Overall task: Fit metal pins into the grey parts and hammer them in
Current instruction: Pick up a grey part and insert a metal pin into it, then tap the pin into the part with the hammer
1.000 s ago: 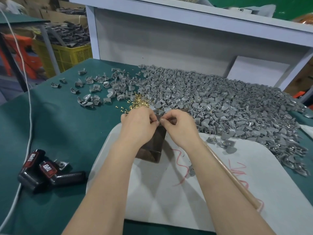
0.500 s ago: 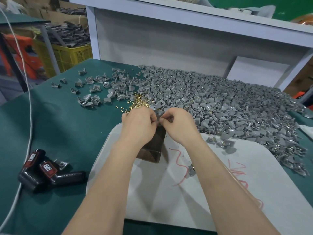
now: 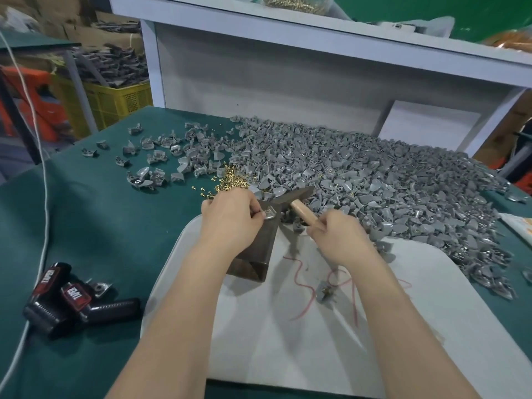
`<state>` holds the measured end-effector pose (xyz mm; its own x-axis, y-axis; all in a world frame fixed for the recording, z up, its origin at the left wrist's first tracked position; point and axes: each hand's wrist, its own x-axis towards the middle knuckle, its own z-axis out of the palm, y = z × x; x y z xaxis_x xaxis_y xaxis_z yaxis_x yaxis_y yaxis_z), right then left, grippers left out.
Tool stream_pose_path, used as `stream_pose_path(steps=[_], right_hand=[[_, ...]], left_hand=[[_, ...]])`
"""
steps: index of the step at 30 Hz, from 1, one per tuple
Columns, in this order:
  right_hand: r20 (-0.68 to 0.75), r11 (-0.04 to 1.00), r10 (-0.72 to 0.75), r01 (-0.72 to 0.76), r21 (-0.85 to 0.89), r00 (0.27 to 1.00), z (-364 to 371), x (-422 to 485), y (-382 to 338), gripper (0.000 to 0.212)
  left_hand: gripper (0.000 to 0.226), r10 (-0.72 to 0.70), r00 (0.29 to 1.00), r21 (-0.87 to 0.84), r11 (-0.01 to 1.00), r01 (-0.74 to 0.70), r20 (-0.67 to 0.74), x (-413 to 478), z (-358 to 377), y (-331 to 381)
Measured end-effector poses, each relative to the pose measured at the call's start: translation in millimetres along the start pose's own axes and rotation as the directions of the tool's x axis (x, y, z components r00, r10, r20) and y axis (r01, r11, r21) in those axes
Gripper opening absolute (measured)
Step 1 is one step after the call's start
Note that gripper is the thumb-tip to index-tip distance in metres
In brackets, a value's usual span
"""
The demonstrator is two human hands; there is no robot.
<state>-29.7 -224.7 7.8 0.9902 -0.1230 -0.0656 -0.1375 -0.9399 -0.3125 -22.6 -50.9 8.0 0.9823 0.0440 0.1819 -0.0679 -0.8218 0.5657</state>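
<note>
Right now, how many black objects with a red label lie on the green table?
2. Both lie on the green table at the person's left: one black object further left, the other just right of it. The grey pile could hide more.

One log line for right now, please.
step: hammer-in | left hand: pinches grey part on dark block | right hand: grips hammer by handle | hammer head: close over part, contact unclear

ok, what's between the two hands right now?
Head view: the dark metal block, with the grey part the left hand pinches on its top, and the head of the hammer the right hand grips.
</note>
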Motion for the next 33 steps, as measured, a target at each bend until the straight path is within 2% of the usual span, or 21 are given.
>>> stream_pose_path(steps=[4,5,8,11,12,15,16,20,21,24,26,28,29,31,33], right_hand=[[-0.100,0.959,-0.056,0.082,0.271,0.993,-17,-6,2,0.015],[-0.123,0.948,-0.090,0.122,0.293,0.988,-22,-9,2,0.018],[-0.276,0.941,-0.232,0.287,0.178,0.933,-30,-20,1,0.041],[-0.492,0.913,-0.290,0.392,0.115,0.821,-32,-37,-6,0.044],[-0.487,0.911,-0.312,0.402,0.091,0.816,-32,-42,-9,0.046],[-0.300,0.932,-0.349,0.361,-0.013,0.888,-23,-50,-10,0.044],[-0.304,0.934,-0.341,0.356,-0.007,0.889,-23,-50,-10,0.043],[-0.569,0.880,-0.294,0.449,0.151,0.768,-26,-49,-12,0.044],[-0.552,0.884,-0.310,0.448,0.132,0.774,-26,-50,-12,0.045],[-0.336,0.927,-0.354,0.374,-0.006,0.873,-18,-53,-9,0.043],[-0.392,0.933,-0.339,0.361,-0.021,0.855,-20,-51,-10,0.042],[-0.534,0.898,-0.309,0.426,0.108,0.787,-22,-50,-10,0.043],[-0.556,0.881,-0.316,0.456,0.130,0.769,-22,-50,-11,0.043],[-0.430,0.890,-0.379,0.451,0.075,0.820,-19,-52,-10,0.046],[-0.279,0.920,-0.371,0.391,0.018,0.886,-17,-49,-6,0.046]], left_hand=[[0.008,0.002,1.000,0.021,1.000,-0.002,-0.006,0,0,0],[0.009,0.003,1.000,0.023,1.000,-0.003,-0.007,0,0,0],[0.010,0.004,1.000,0.024,1.000,-0.004,-0.007,0,0,1],[0.012,0.007,1.000,0.013,1.000,-0.007,-0.010,-2,0,1],[0.012,0.004,1.000,0.006,1.000,-0.004,-0.006,-2,-1,1],[0.010,0.008,1.000,-0.007,1.000,-0.008,0.000,-3,-3,2],[0.010,0.013,1.000,-0.013,1.000,-0.013,-0.004,-4,-3,3],[0.011,-0.006,1.000,-0.076,0.997,0.005,-0.014,-4,-3,3],[0.011,-0.014,1.000,-0.079,0.997,0.013,-0.006,-4,-3,2],[0.011,0.001,1.000,-0.032,0.999,-0.001,0.008,-4,-3,2],[0.011,0.005,1.000,-0.032,0.999,-0.005,0.000,-3,-3,1],[0.011,0.004,1.000,-0.064,0.998,-0.006,-0.017,-3,-3,1],[0.011,-0.001,1.000,-0.079,0.997,-0.001,-0.025,-3,-2,1],[0.010,-0.001,1.000,-0.063,0.998,0.000,-0.017,-3,-2,0],[0.009,-0.001,1.000,-0.028,1.000,0.000,-0.016,-2,-2,0]])
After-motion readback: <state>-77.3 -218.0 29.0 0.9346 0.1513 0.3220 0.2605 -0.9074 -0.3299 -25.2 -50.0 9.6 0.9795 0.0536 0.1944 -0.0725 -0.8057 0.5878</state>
